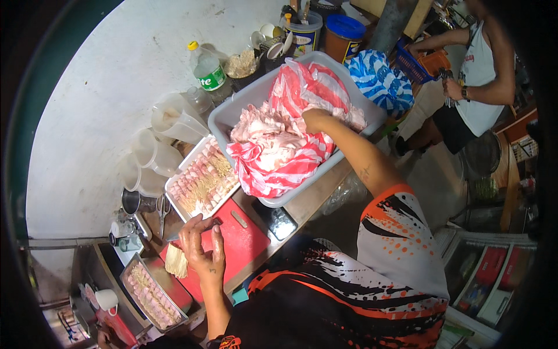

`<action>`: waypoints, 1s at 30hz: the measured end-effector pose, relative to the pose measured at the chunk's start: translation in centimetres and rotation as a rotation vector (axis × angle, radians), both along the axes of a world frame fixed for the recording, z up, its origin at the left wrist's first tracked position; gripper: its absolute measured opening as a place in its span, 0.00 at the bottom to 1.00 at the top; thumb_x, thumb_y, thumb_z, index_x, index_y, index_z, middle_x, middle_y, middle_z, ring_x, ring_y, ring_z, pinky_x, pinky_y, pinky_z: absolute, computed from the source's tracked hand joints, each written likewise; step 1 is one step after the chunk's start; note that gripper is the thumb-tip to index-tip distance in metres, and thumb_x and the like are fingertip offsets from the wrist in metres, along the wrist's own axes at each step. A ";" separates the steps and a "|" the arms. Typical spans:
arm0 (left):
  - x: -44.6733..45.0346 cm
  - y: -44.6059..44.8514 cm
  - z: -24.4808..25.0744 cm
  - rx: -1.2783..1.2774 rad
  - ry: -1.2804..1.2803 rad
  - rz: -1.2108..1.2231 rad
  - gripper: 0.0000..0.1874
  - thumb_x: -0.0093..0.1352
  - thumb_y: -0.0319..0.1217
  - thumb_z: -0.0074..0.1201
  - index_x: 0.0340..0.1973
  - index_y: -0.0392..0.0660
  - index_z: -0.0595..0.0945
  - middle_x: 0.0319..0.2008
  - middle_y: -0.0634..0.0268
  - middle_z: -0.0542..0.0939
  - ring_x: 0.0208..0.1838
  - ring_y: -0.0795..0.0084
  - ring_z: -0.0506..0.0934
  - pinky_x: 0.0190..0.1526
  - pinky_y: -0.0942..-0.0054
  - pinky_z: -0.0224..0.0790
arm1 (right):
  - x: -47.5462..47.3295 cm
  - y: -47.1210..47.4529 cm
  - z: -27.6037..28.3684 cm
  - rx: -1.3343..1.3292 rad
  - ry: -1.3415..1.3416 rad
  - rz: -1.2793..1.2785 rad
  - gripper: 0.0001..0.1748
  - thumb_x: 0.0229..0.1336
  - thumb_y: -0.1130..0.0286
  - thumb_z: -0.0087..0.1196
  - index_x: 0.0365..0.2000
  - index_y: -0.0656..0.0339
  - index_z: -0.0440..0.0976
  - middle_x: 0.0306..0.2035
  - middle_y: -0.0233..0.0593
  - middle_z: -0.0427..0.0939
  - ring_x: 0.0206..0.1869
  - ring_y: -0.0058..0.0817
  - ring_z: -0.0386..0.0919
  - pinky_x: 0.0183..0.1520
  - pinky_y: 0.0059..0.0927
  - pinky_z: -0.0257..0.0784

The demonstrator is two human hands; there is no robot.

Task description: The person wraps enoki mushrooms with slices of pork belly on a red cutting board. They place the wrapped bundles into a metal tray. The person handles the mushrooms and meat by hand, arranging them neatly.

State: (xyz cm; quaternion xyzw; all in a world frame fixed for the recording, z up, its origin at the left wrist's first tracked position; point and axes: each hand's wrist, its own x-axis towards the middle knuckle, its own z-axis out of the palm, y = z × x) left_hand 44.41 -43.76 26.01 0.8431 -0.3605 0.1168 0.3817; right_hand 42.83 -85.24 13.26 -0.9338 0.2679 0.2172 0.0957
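My right hand [314,121] reaches into a heap of pale pink raw meat [270,135]; its fingers are hidden there. The meat lies in red-and-white striped plastic bags [279,172] inside a grey plastic tub [218,118]. Over a red cutting board [250,231] hovers my left hand [202,251], thumb and fingers apart. A small dark object [216,222], perhaps a knife handle, shows by its fingertips. Beside this hand is a bundle of pale thin strands [176,261], apparently enoki mushrooms. A white tray [174,201] holds rows of meat rolls with similar strands.
A metal tray [181,315] of rolls stands lower left. Scissors [163,213], plastic pitchers [178,115] and a bottle [207,70] line the wall side. A phone [279,222] lies by the tub. At right, another person [484,65] holds utensils; another hand [106,336] shows lower left.
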 end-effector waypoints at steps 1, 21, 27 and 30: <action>-0.2 -0.2 0.0 0.004 0.002 0.002 0.08 0.59 0.24 0.58 0.34 0.40 0.80 0.40 0.55 0.77 0.45 0.58 0.73 0.50 0.63 0.62 | -0.7 -0.1 0.0 0.018 -0.103 -0.019 0.27 0.40 0.67 0.61 0.45 0.63 0.74 0.48 0.51 0.75 0.49 0.43 0.76 0.48 0.37 0.72; 3.1 -21.5 -1.7 -0.384 1.292 -0.455 0.13 0.66 0.41 0.56 0.39 0.46 0.78 0.36 0.70 0.78 0.40 0.79 0.73 0.43 0.78 0.62 | -6.5 5.0 10.0 1.242 -0.962 -0.273 0.26 0.59 0.74 0.53 0.57 0.67 0.61 0.48 0.33 0.72 0.49 0.17 0.70 0.53 0.22 0.67; 4.8 -22.0 -2.6 -0.445 1.261 -0.566 0.08 0.68 0.36 0.54 0.37 0.46 0.78 0.33 0.70 0.80 0.33 0.81 0.76 0.39 0.80 0.66 | -8.8 4.6 10.1 1.430 -0.746 -0.043 0.26 0.60 0.70 0.52 0.57 0.64 0.60 0.42 0.29 0.73 0.40 0.11 0.69 0.38 0.14 0.64; 5.3 -22.1 -2.6 -0.458 1.227 -0.523 0.07 0.68 0.33 0.54 0.36 0.44 0.79 0.29 0.72 0.79 0.27 0.83 0.74 0.32 0.82 0.66 | -8.6 4.7 8.7 1.444 -0.768 -0.063 0.20 0.60 0.71 0.52 0.52 0.63 0.65 0.42 0.30 0.75 0.42 0.15 0.72 0.42 0.18 0.66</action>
